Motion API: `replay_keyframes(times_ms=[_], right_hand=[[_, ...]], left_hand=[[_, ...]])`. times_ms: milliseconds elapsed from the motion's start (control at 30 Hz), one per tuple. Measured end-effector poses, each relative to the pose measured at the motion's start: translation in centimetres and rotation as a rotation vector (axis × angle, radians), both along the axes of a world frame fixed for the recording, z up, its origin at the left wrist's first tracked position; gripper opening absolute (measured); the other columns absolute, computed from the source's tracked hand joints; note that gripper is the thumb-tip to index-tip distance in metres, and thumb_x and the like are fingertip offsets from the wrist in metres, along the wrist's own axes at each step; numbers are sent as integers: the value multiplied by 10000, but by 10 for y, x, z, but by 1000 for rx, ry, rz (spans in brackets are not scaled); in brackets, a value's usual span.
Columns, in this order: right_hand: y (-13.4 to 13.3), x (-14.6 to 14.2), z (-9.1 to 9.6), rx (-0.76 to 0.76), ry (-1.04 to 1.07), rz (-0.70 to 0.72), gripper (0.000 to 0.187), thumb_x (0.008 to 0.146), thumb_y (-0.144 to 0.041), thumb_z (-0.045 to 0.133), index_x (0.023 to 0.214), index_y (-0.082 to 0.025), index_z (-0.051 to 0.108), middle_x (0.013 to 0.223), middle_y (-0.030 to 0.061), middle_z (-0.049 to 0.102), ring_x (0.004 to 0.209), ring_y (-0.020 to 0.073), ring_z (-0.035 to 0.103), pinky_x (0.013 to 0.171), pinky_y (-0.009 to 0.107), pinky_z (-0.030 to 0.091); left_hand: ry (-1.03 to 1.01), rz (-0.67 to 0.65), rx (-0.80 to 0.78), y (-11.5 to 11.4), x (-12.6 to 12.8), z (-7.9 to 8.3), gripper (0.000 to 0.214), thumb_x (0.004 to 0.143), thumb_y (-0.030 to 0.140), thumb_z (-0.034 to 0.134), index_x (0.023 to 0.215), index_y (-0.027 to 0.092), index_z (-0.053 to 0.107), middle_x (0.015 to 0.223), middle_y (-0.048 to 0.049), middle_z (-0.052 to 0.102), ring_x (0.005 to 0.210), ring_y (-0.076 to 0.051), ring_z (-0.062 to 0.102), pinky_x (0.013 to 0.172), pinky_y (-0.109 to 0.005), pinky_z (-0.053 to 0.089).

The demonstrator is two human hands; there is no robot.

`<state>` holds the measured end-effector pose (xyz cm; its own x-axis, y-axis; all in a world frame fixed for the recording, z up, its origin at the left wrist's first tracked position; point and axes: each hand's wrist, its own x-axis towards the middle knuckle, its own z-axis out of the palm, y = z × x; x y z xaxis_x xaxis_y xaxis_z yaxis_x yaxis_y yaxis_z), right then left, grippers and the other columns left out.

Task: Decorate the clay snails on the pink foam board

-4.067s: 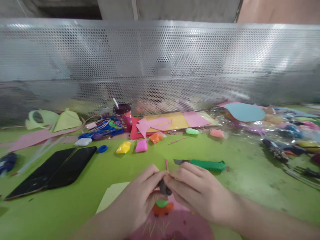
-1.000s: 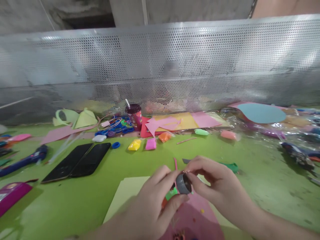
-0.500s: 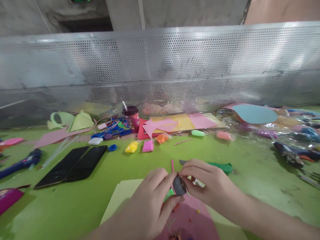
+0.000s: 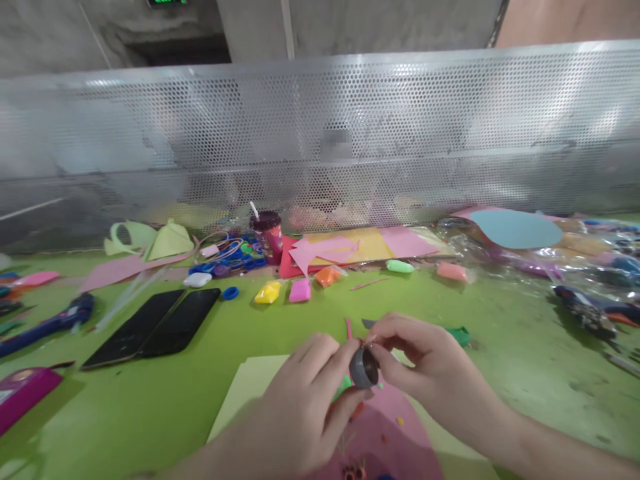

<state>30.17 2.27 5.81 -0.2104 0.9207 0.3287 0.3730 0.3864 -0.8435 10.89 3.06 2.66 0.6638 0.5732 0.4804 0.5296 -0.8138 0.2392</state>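
Between the thumb and fingers of my left hand (image 4: 305,400) is a small grey cup-shaped piece (image 4: 359,375), its dark hollow facing right. My right hand (image 4: 430,363) pinches at the upper rim of this piece; a tiny reddish bit shows at the fingertips, too small to name. Below both hands lies a pink paper shape (image 4: 400,443) with small coloured bits on it, on top of pale yellow sheets (image 4: 240,393). A bright green lump (image 4: 343,385) is partly hidden behind my left fingers. Dark green material (image 4: 459,336) pokes out behind my right hand.
Two black phones (image 4: 177,327) lie at left, near a blue glue gun (image 4: 75,313) and a magenta tool (image 4: 30,393). Beyond are clay packets in yellow (image 4: 267,292), pink (image 4: 300,290) and orange (image 4: 328,275), and a drink cup (image 4: 269,237). Pliers (image 4: 585,310) lie right.
The grey piece has turned slightly, showing more of its hollow. My right fingers have shifted a little along its rim. The whole view has moved slightly left, so things appear further right.
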Motion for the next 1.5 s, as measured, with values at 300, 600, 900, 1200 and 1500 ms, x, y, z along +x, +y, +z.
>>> replay_keyframes(times_ms=[300,600,900,1200,1500], right_hand=[[7,2,-4,-247,134,110,112,826,-293,574,862,-194,611,802,3,650,753,118,608,694,230,488],[5,2,-10,385,-183,71,170,783,-74,466,786,-150,617,725,27,575,614,97,512,542,197,434],[0,-1,-10,288,-204,29,183,742,-34,485,709,-159,614,650,-4,534,568,89,464,512,190,387],[3,2,-2,-28,-106,43,170,821,-202,488,750,-193,642,704,-2,607,650,117,543,597,223,439],[1,1,0,-143,-89,33,131,789,-245,515,749,-187,626,682,-7,603,623,118,528,577,226,432]], left_hand=[[-122,41,75,3,1,-4,350,939,233,402,1279,155,414,862,-58,526,761,-177,545,652,-297,505],[51,2,189,5,0,-5,402,951,250,391,1318,89,363,866,-88,533,752,-212,498,624,-366,489],[117,8,253,2,0,-10,403,936,235,417,1302,70,383,843,-82,528,734,-213,477,620,-369,467],[31,36,160,3,-1,-3,362,955,230,365,1295,110,392,865,-71,534,749,-192,516,647,-325,486],[60,14,247,6,-1,-2,358,960,242,348,1274,82,420,836,-76,547,725,-198,504,630,-346,483]])
